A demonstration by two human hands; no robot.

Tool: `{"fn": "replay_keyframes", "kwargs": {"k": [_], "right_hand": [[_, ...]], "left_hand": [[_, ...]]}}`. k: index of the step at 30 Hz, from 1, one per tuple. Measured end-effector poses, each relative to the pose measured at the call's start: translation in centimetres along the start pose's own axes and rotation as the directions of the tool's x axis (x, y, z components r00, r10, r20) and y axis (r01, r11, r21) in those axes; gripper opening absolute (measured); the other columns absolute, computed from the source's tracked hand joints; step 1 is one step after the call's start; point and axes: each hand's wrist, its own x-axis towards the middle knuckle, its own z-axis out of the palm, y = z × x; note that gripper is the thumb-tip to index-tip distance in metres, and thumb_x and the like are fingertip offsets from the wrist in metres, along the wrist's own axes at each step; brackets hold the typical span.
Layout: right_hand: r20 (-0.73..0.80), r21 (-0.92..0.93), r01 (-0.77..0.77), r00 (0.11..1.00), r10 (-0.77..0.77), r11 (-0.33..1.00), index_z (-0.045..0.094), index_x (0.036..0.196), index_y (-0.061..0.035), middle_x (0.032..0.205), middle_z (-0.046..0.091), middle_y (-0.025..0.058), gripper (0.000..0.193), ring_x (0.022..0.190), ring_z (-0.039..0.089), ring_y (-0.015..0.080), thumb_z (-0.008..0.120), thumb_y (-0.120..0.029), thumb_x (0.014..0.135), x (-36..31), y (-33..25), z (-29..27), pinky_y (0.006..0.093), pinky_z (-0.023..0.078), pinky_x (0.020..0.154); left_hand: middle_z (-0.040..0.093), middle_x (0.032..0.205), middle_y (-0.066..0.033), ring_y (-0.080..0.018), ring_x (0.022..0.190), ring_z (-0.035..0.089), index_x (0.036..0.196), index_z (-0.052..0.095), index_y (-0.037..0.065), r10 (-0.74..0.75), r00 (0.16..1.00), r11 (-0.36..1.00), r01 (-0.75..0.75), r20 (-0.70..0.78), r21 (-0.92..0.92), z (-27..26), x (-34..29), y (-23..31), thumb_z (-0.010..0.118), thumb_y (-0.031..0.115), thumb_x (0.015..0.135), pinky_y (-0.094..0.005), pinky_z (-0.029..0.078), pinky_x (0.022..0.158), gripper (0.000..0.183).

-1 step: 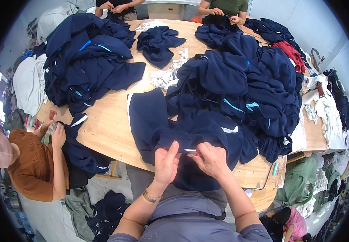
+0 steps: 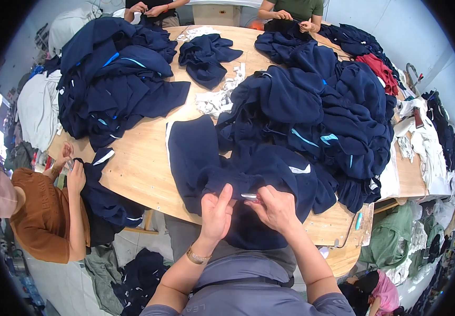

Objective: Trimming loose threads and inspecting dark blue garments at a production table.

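While the left hand (image 2: 217, 213) pinches the navy garment (image 2: 238, 176) at the surface's (image 2: 138, 171) near edge and the right hand's (image 2: 273, 208) fingers grip a small metal tool (image 2: 248, 196), work appears midway; the adjacent pile's (image 2: 317, 105) progress is unclear.

Shot from my head, L of two side-by-side fisheye cams, facing fwd & steeply down. My L hand (image 2: 216, 215) and R hand (image 2: 277, 207) are near, approx. lower ctr, w/ my forearms (image 2: 310, 258) rising from the bottom edge. The worktable (image 2: 135, 166) bows across mid-frame; co-workers' torsos (image 2: 297, 6) beyond its far side, farther off, are cropped up top. Black corners ring the wide view.
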Motion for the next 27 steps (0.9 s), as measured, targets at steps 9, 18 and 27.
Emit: {"fn": "replay_keyframes", "kwargs": {"k": [9, 18, 27], "right_hand": [[0.008, -0.005, -0.006, 1.0, 0.006, 1.0, 0.051, 0.072, -0.0064, 0.063, 0.052, 0.0076, 0.03, 0.05, 0.053, 0.0249, 0.071, -0.028, 0.073, 0.22, -0.51, -0.15, 0.0319, 0.039, 0.044], [-0.001, 0.073, -0.015, 1.0, 0.015, 0.997, 0.05, 0.074, -0.0071, 0.062, 0.051, 0.0074, 0.033, 0.048, 0.053, 0.0253, 0.068, -0.036, 0.076, -0.06, -0.35, 0.44, 0.0321, 0.038, 0.041], [-0.018, 0.092, -0.028, 0.999, 0.03, 0.995, 0.049, 0.072, -0.0069, 0.062, 0.05, 0.0069, 0.033, 0.047, 0.053, 0.0252, 0.068, -0.034, 0.076, -0.11, -0.36, 0.5, 0.0325, 0.038, 0.041]], "left_hand": [[0.057, 0.076, -0.0004, -0.0057, 0.069, 0.051, 0.071, 0.057, 0.004, 0.022, 1.0, 1.0, -0.022, -0.022, 0.014, -0.12, 0.06, -0.08, 0.051, 0.011, 0.092, -0.0211, 0.043, 0.064, 0.023], [0.052, 0.067, 0.0031, -0.003, 0.059, 0.044, 0.063, 0.052, 0.007, 0.01, 1.0, 0.998, -0.009, -0.022, 0.054, -0.98, -0.03, -0.58, 0.053, 0.014, 0.092, -0.0182, 0.034, 0.052, 0.03], [0.06, 0.078, -0.0024, -0.007, 0.067, 0.051, 0.072, 0.059, 0.001, 0.056, 0.998, 0.998, -0.055, -0.017, 0.025, 0.0, -0.14, -0.32, 0.052, 0.013, 0.092, -0.0191, 0.04, 0.06, 0.024]]}}
